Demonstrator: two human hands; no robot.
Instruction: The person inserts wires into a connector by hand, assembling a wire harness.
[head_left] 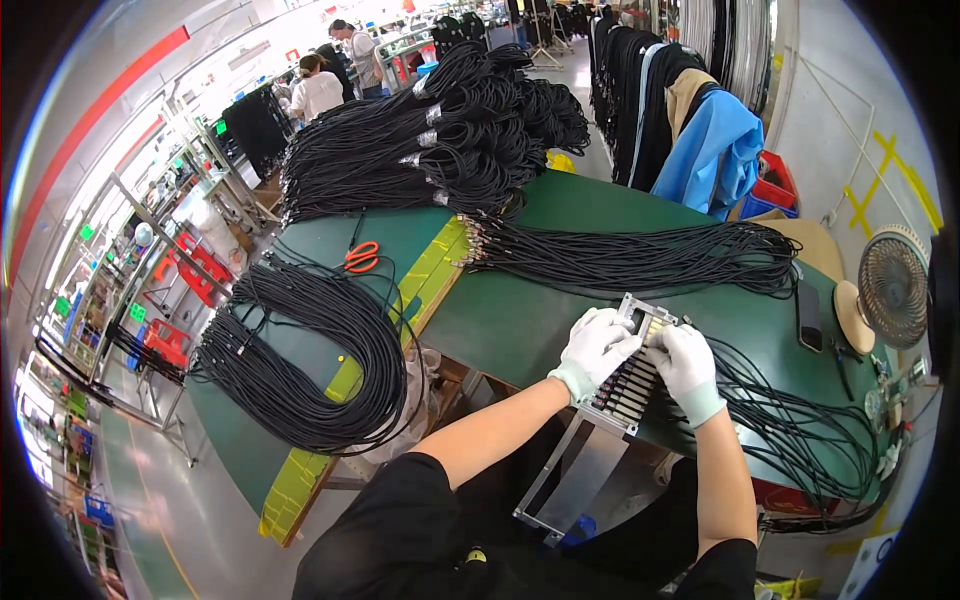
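A metal rack [622,400] with a row of narrow slots stands at the table's near edge, and thin dark and light pieces sit side by side in it. Over its far end my white-gloved left hand [598,348] rests with bent fingertips pressed together. My right hand [686,368], gloved too, bends its fingers in from the rack's right side, close to the left fingertips. What lies between the fingertips of either hand is too small to make out. Loose black cables [800,428] run from beside the rack and right hand across the table's right part.
On the green table [500,325] lie a straight cable bundle [630,258], a curved one [340,350], orange-handled scissors [362,257] and a phone [808,316]. A large cable pile [440,140] rises behind. A small fan [893,285] stands at right. Two people work far off.
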